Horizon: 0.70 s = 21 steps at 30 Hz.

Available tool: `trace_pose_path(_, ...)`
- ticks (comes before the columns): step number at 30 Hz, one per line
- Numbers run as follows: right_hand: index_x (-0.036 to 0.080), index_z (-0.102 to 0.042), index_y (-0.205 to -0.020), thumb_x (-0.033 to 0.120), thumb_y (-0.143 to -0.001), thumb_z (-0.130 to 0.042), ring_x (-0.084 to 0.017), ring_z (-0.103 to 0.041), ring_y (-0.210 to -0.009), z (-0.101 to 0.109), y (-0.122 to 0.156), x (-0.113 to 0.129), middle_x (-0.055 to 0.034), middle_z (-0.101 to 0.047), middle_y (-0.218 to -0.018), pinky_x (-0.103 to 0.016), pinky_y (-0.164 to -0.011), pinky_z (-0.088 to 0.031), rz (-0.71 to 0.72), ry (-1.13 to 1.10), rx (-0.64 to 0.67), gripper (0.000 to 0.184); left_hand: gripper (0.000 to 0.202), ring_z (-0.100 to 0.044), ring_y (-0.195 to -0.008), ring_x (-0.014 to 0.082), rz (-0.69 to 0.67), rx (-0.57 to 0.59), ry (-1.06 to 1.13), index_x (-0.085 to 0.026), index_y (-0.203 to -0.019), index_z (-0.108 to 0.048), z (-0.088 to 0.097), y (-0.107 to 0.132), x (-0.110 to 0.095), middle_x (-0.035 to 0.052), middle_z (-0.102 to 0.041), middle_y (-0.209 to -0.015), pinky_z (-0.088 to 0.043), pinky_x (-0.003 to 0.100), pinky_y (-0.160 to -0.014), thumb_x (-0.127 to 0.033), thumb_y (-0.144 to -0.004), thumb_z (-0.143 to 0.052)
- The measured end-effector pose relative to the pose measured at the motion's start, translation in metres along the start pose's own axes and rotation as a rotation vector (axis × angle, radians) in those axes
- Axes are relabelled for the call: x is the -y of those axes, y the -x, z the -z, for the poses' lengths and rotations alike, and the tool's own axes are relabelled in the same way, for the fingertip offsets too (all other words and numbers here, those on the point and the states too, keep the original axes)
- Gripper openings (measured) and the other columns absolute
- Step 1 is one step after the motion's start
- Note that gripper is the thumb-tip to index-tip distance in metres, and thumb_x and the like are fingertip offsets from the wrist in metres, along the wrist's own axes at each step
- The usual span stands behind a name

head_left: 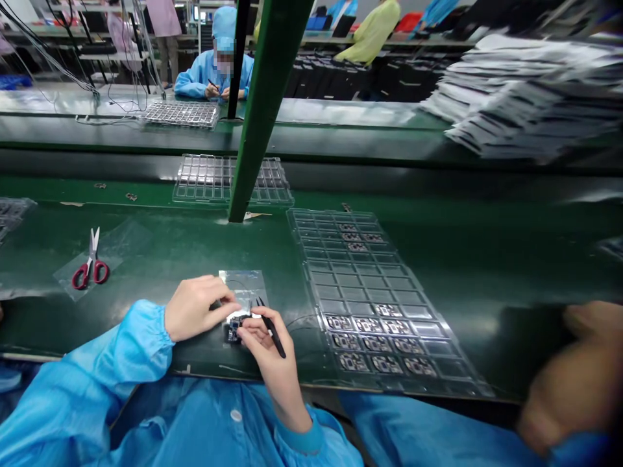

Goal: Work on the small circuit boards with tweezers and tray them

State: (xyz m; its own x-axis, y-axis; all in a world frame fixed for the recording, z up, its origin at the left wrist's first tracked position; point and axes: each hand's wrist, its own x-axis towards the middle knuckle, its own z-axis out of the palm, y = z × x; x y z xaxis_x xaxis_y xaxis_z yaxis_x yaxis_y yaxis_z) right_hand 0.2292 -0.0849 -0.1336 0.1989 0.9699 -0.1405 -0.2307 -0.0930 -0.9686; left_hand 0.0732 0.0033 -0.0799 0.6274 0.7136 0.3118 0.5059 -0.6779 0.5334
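Observation:
My left hand [199, 306] is curled, with its fingertips pinching a small dark electronic part [232, 329] against the green bench. My right hand [268, 353] meets it from below and grips black tweezers [270, 329], whose tips point up over the part. The right thumb also touches the part. Just beyond the two hands a small clear plastic bag [243, 283] lies flat. Both sleeves are blue.
A clear compartment tray [360, 285] holding several similar parts lies to the right. Red-handled scissors [90, 264] lie at the left. A green post [257, 130] rises behind, with another tray [204, 178] at its foot. A blurred hand [574, 373] shows at the right edge. Across the line sits a co-worker [214, 71].

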Motion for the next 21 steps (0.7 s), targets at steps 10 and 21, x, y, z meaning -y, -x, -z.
trace_pose_path(10, 0.021, -0.052, -0.098, 0.032, -0.075, -0.073, -0.015, -0.065, -0.065, -0.001, 0.002, 0.004, 0.0004, -0.067, -0.073, -0.027, -0.063, -0.055, 0.017, 0.008, -0.01, 0.033, 0.012, -0.056, -0.062, 0.0094, 0.308, 0.266, 0.448, -0.017, -0.082, -0.071, -0.017, -0.001, -0.002, -0.0012, -0.067, -0.074, -0.041, 0.018, -0.057, -0.026, -0.082, -0.062)
trace_pose_path(21, 0.021, -0.052, -0.099, 0.033, -0.075, -0.073, -0.015, -0.066, -0.068, 0.001, 0.0, 0.0, 0.0009, -0.066, -0.073, -0.028, -0.067, -0.055, 0.017, -0.042, -0.031, 0.034, 0.01, -0.06, -0.06, 0.0102, 0.356, 0.225, 0.476, -0.016, -0.081, -0.072, -0.015, -0.001, -0.002, -0.0012, -0.069, -0.069, -0.044, 0.018, -0.059, -0.022, -0.081, -0.063)
